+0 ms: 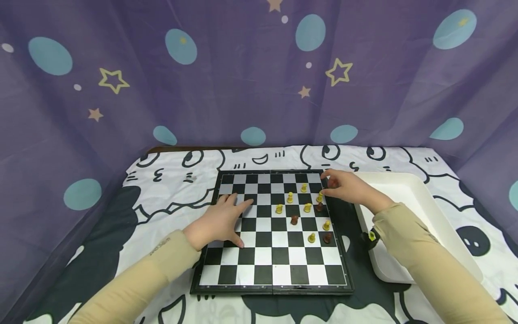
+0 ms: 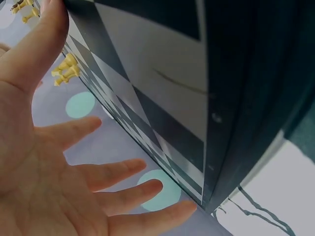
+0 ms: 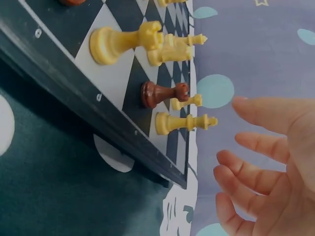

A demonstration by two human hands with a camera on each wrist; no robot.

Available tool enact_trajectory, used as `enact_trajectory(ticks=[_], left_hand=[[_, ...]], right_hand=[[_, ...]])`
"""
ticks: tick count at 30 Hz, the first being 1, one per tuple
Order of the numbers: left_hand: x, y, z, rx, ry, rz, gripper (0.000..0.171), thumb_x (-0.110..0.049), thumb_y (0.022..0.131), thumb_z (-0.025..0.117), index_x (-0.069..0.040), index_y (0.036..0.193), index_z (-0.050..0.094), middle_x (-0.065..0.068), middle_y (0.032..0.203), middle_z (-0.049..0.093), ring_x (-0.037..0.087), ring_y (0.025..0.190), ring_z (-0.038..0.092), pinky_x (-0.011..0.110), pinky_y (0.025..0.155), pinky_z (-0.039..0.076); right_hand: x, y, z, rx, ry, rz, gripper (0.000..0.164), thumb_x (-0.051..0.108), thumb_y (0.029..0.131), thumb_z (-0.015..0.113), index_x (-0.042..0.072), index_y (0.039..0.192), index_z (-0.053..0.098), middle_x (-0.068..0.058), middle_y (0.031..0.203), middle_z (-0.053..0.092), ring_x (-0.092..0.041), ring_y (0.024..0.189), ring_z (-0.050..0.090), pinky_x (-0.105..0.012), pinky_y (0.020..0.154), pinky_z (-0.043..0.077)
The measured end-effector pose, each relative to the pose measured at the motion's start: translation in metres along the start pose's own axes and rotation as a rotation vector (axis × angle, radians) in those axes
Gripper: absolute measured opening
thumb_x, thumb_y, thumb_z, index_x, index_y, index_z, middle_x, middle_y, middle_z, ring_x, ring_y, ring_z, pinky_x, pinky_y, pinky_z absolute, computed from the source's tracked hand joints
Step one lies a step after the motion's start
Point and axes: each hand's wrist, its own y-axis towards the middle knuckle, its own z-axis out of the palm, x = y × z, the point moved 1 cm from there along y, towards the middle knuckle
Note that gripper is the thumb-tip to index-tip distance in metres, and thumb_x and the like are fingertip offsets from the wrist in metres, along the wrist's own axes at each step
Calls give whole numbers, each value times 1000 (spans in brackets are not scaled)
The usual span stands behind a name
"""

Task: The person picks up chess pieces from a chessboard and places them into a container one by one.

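Note:
A black-and-white chessboard (image 1: 263, 256) bears several yellow chess pieces and three brown ones, all on its right half. Spread over the board's left side is my left hand (image 1: 220, 220), holding nothing; whether its fingertips touch the surface I cannot tell. My right hand (image 1: 348, 186) is at the far right edge, fingers loosely bent and nothing in them. Nearest to it stands a yellow king (image 3: 184, 123), apart from the fingers in the right wrist view. Beside that king are a brown piece (image 3: 165, 93) and a yellow rook (image 3: 123, 42).
A white tray (image 1: 425, 189) lies right of the board, partly under my right forearm. A dark strap with a yellow-green patch (image 1: 370, 236) hangs at the right wrist. Cartoon-print cloth (image 1: 170, 270) covers the table; a purple curtain (image 1: 243, 90) hangs behind.

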Motion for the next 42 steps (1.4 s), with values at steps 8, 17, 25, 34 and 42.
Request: enact_trajectory(ticks=[8, 17, 25, 34, 42], left_hand=[[0, 6, 1, 75, -14, -10, 104, -48, 53, 89, -19, 143, 44, 23, 142, 40, 43, 128, 39, 56, 97, 41], [-4, 6, -3, 111, -29, -4, 99, -43, 57, 88, -19, 143, 45, 24, 143, 38, 43, 128, 38, 55, 99, 39], [-6, 5, -6, 105, -20, -3, 99, -43, 56, 88, -20, 142, 46, 22, 139, 42, 41, 122, 42, 53, 96, 42], [-6, 5, -6, 111, -25, 12, 98, -42, 57, 88, -20, 142, 46, 20, 133, 44, 38, 117, 43, 51, 92, 44], [-7, 4, -3, 127, -15, 2, 100, -43, 56, 88, -22, 143, 44, 19, 131, 45, 36, 113, 44, 50, 89, 46]], right_hand=[[-7, 8, 6, 69, -3, 24, 41, 19, 85, 68, -1, 120, 57, -11, 87, 65, -19, 74, 58, -38, 68, 48], [-10, 12, 10, 115, 4, -4, 29, 9, 85, 66, 0, 112, 62, -7, 80, 65, -16, 70, 55, -33, 66, 46], [-11, 12, 14, 107, 33, -62, 11, 3, 85, 64, 3, 96, 68, -4, 81, 67, -15, 71, 53, -31, 68, 45], [-11, 13, 16, 102, 16, -73, 10, 0, 85, 61, 3, 91, 68, -3, 81, 68, -14, 70, 53, -31, 67, 45], [-10, 12, 20, 96, 29, -70, 9, 0, 85, 61, 3, 90, 68, -3, 77, 66, -14, 69, 52, -30, 64, 44]])
